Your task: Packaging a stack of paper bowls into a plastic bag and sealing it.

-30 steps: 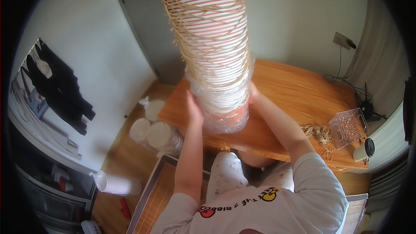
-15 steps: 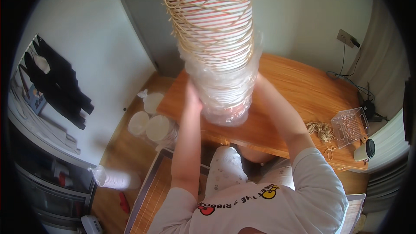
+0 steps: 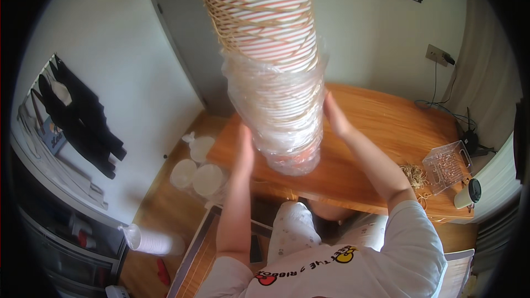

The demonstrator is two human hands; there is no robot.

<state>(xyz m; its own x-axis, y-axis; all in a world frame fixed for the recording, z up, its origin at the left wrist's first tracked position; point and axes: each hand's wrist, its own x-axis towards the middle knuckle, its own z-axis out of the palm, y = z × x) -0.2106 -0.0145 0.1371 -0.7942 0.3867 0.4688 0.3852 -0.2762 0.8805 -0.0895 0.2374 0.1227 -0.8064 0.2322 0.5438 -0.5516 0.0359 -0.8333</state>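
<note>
A tall stack of nested white paper cups or tubs with reddish rims (image 3: 270, 22) rises in front of me, with brown cords looped along its side. Its top runs out of the picture. Clear plastic film (image 3: 276, 96) wraps the lower part, down to the orange-tinted bottom end. My left hand (image 3: 246, 143) presses on the left side of the wrapped stack, and my right hand (image 3: 335, 115) on the right side, so the stack is held between them above the table. The fingers of both hands are partly hidden behind it.
The wooden table (image 3: 381, 116) bears a bundle of cord (image 3: 413, 175), a clear plastic basket (image 3: 446, 168) and a lidded cup (image 3: 466, 194) at right. More bagged stacks (image 3: 207, 179) stand on the floor at left; another stack (image 3: 154, 241) lies nearer. Cables (image 3: 441, 105) hang by the wall socket.
The film has come further up the stack, and the stack's lower end sits slightly lower in the picture. My view has shifted a little; both hands remain at its sides.
</note>
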